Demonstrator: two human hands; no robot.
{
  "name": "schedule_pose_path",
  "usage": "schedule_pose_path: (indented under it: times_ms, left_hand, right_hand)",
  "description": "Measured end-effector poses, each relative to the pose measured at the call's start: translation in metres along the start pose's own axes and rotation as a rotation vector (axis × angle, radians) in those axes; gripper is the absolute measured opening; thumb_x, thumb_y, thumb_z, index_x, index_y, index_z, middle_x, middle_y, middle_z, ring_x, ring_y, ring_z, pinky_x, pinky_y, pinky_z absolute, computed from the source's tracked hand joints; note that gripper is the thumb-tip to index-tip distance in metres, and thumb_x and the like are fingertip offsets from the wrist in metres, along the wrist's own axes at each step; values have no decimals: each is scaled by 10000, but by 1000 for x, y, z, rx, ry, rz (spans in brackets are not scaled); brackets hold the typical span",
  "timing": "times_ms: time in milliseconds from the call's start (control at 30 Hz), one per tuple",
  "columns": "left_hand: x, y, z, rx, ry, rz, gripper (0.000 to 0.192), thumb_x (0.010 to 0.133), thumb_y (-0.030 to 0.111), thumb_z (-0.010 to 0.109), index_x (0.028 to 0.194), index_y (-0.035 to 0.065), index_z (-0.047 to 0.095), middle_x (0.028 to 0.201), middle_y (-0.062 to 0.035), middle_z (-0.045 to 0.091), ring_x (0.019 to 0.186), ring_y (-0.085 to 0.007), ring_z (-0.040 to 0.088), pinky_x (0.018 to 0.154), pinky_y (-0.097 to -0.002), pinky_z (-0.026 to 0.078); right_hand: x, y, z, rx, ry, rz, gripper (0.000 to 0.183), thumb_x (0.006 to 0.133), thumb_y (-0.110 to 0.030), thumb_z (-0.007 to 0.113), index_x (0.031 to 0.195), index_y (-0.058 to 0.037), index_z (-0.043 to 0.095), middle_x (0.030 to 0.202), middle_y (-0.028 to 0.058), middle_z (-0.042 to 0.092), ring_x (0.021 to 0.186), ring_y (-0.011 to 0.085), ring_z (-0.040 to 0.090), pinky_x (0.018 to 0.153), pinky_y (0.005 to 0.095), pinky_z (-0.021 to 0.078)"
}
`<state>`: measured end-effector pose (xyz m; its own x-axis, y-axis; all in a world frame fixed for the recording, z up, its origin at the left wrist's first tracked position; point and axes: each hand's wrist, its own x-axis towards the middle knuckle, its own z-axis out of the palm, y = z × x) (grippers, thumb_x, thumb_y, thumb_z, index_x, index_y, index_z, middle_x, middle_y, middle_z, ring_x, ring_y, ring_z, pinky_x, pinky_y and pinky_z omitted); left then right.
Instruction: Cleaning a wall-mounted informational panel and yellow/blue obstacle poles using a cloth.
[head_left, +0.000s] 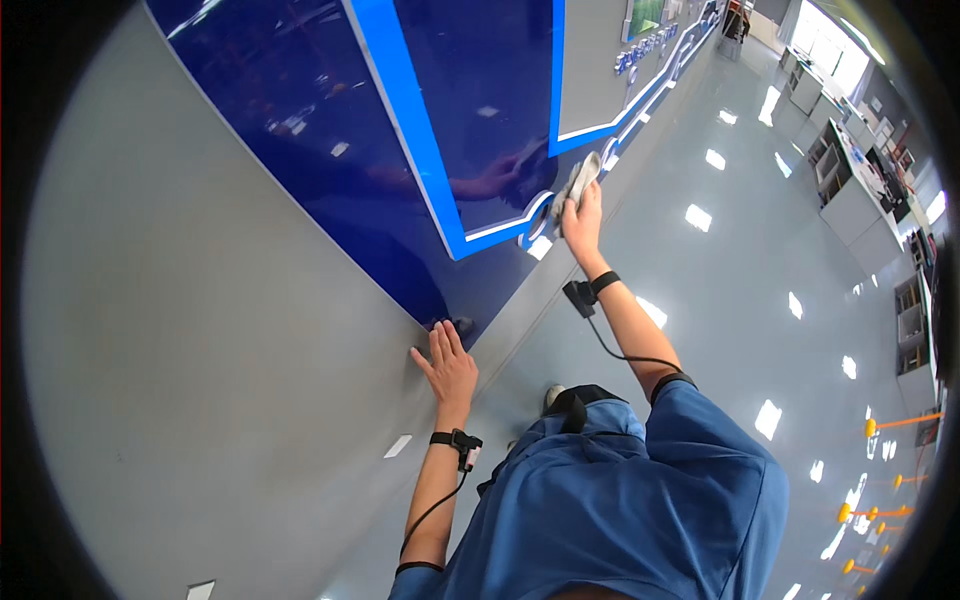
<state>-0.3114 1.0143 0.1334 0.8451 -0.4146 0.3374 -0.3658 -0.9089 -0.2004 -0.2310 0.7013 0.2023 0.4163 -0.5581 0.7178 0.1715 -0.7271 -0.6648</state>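
My right hand (584, 219) grips a crumpled light-grey cloth (582, 180) at the lower edge of a glossy dark-blue wall panel (480, 112). Just left of the cloth is a raised ring-shaped ornament (537, 217), joined to a bright-blue raised border (409, 127) with a white inner edge. My left hand (453, 373) holds nothing. Its fingers are spread, with the fingertips at the bottom corner of the dark-blue panel and the palm over the plain grey wall (225, 315). Whether the whole palm touches the wall is hard to tell.
A grey baseboard (517, 330) runs along the foot of the wall above a shiny floor (720, 300). White desks (855, 202) with shelves line the far right. Several orange poles with yellow ends (870, 428) stick out at lower right. Cables run from both wrist straps.
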Motion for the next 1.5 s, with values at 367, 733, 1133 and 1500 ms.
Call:
schedule_pose_path:
  times_ms: [367, 733, 1133, 1500]
  left_hand:
    - [0, -3, 4, 3, 43, 15, 722, 791, 252, 534, 1417, 32, 250, 1445, -124, 307, 1335, -236, 278, 1048, -641, 100]
    - [4, 2, -8, -28, 10, -39, 738, 778, 274, 572, 1421, 82, 265, 1452, -40, 308, 1346, -166, 256, 1054, -626, 119]
    - [3, -6, -14, -96, 43, 28, 781, 757, 214, 593, 1432, 78, 224, 1465, -25, 280, 1363, -155, 222, 1062, -619, 93]
    - [6, -5, -20, -165, 64, 41, 783, 740, 209, 578, 1403, -17, 227, 1444, -176, 280, 1354, -272, 245, 1058, -634, 66]
  right_hand:
    - [-69, 25, 21, -72, -360, 179, 493, 777, -31, 479, 1252, 62, 384, 1252, 329, 371, 1182, 453, 376, 1023, 451, 320]
    - [-67, -80, 7, -350, -327, -124, 593, 690, 2, 565, 1264, 21, 416, 1290, 323, 325, 1037, 466, 424, 894, 512, 373]
    - [-114, -82, 22, -103, -212, 116, 545, 731, 28, 484, 1258, 91, 357, 1312, 340, 290, 1137, 489, 352, 999, 493, 293]
    - [-100, -102, 47, -248, -110, 313, 507, 675, 42, 527, 1176, 31, 450, 1323, 319, 296, 1093, 486, 372, 918, 542, 333]
